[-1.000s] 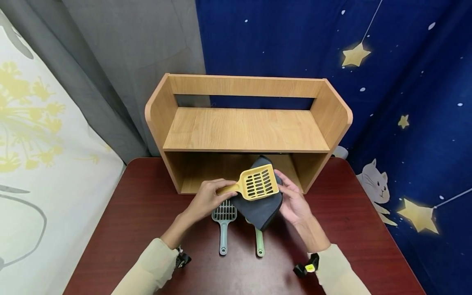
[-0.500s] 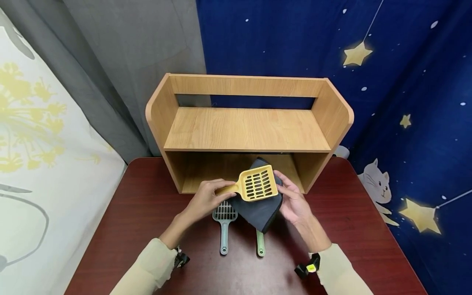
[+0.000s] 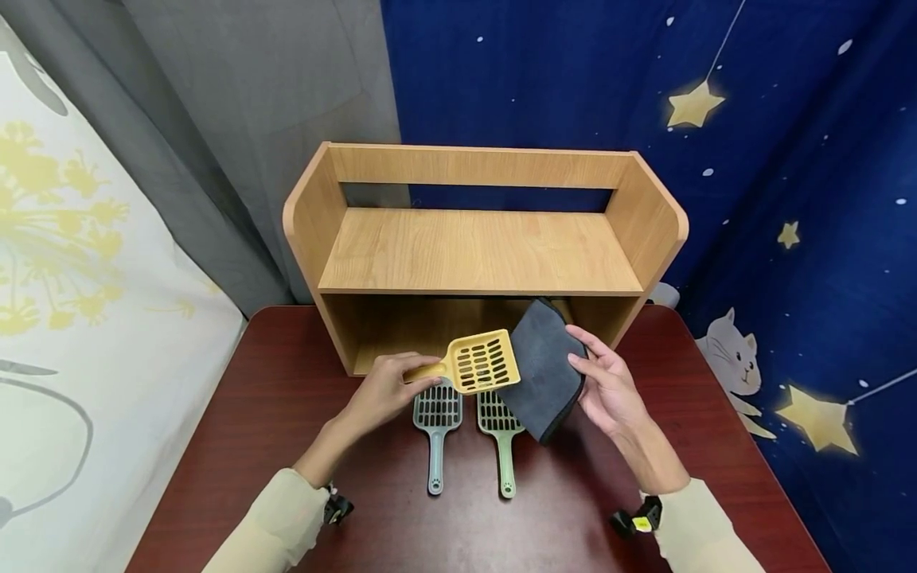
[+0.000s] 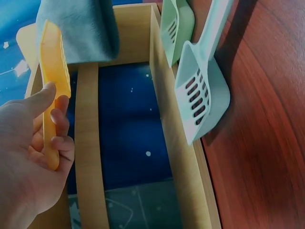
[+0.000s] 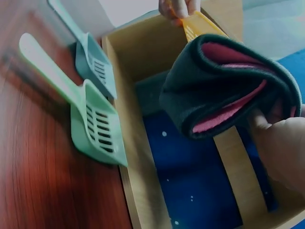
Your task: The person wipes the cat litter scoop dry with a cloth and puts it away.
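My left hand point(image 3: 383, 390) pinches the handle of a yellow slotted litter scoop point(image 3: 454, 368), held up in front of the shelf with its slotted head to the right. In the left wrist view, thumb and fingers wrap the scoop's handle point(image 4: 50, 133). A folded dark grey cloth point(image 3: 543, 370) is gripped at its right side by my right hand point(image 3: 612, 390). Pink inner layers of the cloth point(image 5: 233, 112) show in the right wrist view. The cloth's left edge lies right at the scoop's head. Below, a blue-grey litter scoop point(image 3: 435, 458) and a green one point(image 3: 505, 465) rest on the table.
A two-tier wooden shelf point(image 3: 480, 251) stands at the back of the dark red table point(image 3: 286, 446). The two lying scoops have their handles toward me, heads near the shelf's front. Behind hang a grey curtain point(image 3: 286, 103) and a blue starry curtain point(image 3: 544, 79).
My right hand has drawn the cloth to the right, off the back of the yellow scoop. The left hand has shifted slightly left with the scoop. The green scoop's head is now uncovered.
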Demonstrator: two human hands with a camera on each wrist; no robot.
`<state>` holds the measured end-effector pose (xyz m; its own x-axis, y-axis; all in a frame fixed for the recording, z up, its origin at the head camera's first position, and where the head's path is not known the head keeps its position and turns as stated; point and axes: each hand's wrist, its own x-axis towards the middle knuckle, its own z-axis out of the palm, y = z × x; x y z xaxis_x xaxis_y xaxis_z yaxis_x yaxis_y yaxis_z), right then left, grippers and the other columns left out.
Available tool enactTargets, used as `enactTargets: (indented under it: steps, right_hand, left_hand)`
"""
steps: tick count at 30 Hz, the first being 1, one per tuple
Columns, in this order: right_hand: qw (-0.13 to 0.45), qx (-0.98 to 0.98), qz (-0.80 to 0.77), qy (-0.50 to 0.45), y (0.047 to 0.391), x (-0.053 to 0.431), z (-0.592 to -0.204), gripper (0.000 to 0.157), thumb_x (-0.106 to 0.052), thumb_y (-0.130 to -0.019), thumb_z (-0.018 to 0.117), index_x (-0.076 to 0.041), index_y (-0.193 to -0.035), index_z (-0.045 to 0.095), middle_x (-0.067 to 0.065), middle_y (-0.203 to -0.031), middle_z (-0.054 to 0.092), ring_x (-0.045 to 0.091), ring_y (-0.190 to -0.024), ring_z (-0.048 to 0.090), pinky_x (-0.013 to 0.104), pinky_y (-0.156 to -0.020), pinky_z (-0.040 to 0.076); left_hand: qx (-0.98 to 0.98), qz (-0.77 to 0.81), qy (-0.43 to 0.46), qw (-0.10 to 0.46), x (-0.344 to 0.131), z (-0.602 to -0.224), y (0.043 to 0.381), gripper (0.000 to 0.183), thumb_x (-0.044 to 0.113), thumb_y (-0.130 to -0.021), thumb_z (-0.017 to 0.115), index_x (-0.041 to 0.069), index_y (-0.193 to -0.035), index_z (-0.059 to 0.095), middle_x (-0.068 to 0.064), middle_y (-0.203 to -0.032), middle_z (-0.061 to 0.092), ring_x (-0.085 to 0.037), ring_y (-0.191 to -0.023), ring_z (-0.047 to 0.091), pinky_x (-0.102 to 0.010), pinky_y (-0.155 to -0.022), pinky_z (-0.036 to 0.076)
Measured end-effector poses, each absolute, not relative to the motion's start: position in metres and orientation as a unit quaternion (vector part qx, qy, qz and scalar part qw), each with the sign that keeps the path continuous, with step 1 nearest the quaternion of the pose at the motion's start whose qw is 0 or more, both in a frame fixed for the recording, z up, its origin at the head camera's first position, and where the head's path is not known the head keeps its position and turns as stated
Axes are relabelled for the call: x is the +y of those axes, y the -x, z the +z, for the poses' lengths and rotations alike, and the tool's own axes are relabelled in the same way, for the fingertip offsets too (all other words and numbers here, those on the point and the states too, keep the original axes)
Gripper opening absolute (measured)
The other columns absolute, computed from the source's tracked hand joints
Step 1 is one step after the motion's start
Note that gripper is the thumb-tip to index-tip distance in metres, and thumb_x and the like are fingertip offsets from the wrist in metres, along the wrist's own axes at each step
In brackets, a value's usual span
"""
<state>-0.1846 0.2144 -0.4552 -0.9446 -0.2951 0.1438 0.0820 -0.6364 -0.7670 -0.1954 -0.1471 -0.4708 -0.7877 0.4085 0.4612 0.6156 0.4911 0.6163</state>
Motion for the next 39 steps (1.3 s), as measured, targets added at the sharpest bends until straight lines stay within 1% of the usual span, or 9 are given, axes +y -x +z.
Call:
enactTargets:
  steps: [6, 8, 10, 12, 15, 18, 26, 33, 39]
  right_hand:
    - [0.053, 0.498, -0.854, 0.142, 0.176, 0.218, -0.457, 0.049, 0.016, -0.103, 0.052, -0.003, -0.147, 0.059, 0.004, -0.145, 0.058, 0.013, -0.098, 0.072, 0.027, -0.08, 0.06]
    - [0.028, 0.538, -0.831, 0.139, 0.171, 0.218, -0.457, 0.049, 0.016, -0.101, 0.057, -0.001, -0.147, 0.059, 0.002, -0.147, 0.059, 0.004, -0.081, 0.066, 0.019, -0.071, 0.056]
    - [0.004, 0.574, -0.808, 0.133, 0.167, 0.217, -0.458, 0.049, 0.015, -0.099, 0.061, 0.001, -0.146, 0.059, 0.0, -0.145, 0.062, 0.001, -0.072, 0.057, 0.015, -0.064, 0.049]
    - [-0.017, 0.601, -0.789, 0.128, 0.164, 0.215, -0.458, 0.05, 0.014, -0.098, 0.064, 0.002, -0.146, 0.06, 0.0, -0.14, 0.067, 0.001, -0.073, 0.056, 0.014, -0.062, 0.048]
    - [-0.04, 0.612, -0.777, 0.14, 0.161, 0.209, -0.459, 0.051, 0.017, -0.095, 0.066, 0.008, -0.145, 0.058, 0.001, -0.137, 0.07, 0.007, -0.103, 0.066, 0.017, -0.076, 0.056]
    - [-0.068, 0.611, -0.774, 0.149, 0.16, 0.2, -0.463, 0.052, 0.022, -0.09, 0.067, 0.014, -0.141, 0.058, 0.003, -0.135, 0.072, 0.01, -0.122, 0.064, 0.021, -0.086, 0.057]
    - [-0.123, 0.595, -0.778, 0.159, 0.156, 0.17, -0.472, 0.053, 0.029, -0.082, 0.07, 0.023, -0.133, 0.058, 0.008, -0.122, 0.075, 0.014, -0.104, 0.074, 0.027, -0.082, 0.061]
    - [-0.148, 0.612, -0.761, 0.157, 0.15, 0.137, -0.478, 0.053, 0.027, -0.079, 0.073, 0.019, -0.13, 0.061, 0.009, -0.114, 0.074, 0.015, -0.095, 0.076, 0.029, -0.076, 0.062]
    - [-0.147, 0.61, -0.744, 0.231, 0.142, 0.109, -0.489, 0.049, 0.025, -0.08, 0.075, 0.018, -0.127, 0.062, 0.021, -0.119, 0.063, 0.016, -0.102, 0.071, 0.03, -0.072, 0.063]
  left_hand:
    - [-0.868, -0.396, 0.273, 0.124, -0.155, -0.468, 0.195, 0.031, 0.007, -0.087, 0.087, -0.001, -0.116, 0.079, -0.01, -0.106, 0.08, -0.018, -0.092, 0.075, -0.034, -0.075, 0.06]
    - [-0.873, -0.393, 0.264, 0.122, -0.156, -0.467, 0.195, 0.032, 0.007, -0.086, 0.088, -0.001, -0.116, 0.08, -0.01, -0.106, 0.08, -0.016, -0.09, 0.074, -0.031, -0.072, 0.059]
    - [-0.876, -0.391, 0.258, 0.119, -0.157, -0.466, 0.195, 0.032, 0.008, -0.087, 0.088, 0.0, -0.116, 0.08, -0.01, -0.106, 0.08, -0.015, -0.088, 0.073, -0.028, -0.071, 0.058]
    - [-0.879, -0.386, 0.255, 0.118, -0.158, -0.466, 0.195, 0.031, 0.009, -0.087, 0.087, 0.0, -0.116, 0.08, -0.01, -0.107, 0.08, -0.015, -0.088, 0.073, -0.028, -0.071, 0.057]
    - [-0.882, -0.378, 0.251, 0.127, -0.156, -0.464, 0.195, 0.032, 0.011, -0.087, 0.088, 0.0, -0.116, 0.08, -0.01, -0.107, 0.08, -0.017, -0.09, 0.074, -0.031, -0.073, 0.058]
    - [-0.883, -0.374, 0.247, 0.138, -0.153, -0.462, 0.195, 0.032, 0.011, -0.087, 0.088, -0.001, -0.116, 0.08, -0.012, -0.107, 0.08, -0.02, -0.092, 0.075, -0.036, -0.074, 0.059]
    - [-0.883, -0.383, 0.229, 0.145, -0.141, -0.462, 0.196, 0.032, 0.011, -0.088, 0.088, -0.003, -0.116, 0.079, -0.014, -0.107, 0.08, -0.022, -0.092, 0.075, -0.039, -0.076, 0.06]
    - [-0.879, -0.396, 0.222, 0.148, -0.123, -0.466, 0.193, 0.03, 0.008, -0.087, 0.087, -0.004, -0.113, 0.079, -0.015, -0.105, 0.08, -0.018, -0.085, 0.071, -0.033, -0.073, 0.058]
    - [-0.878, -0.401, 0.223, 0.136, -0.108, -0.461, 0.19, 0.03, 0.012, -0.092, 0.084, -0.003, -0.117, 0.078, -0.014, -0.106, 0.079, -0.014, -0.076, 0.063, -0.025, -0.068, 0.052]
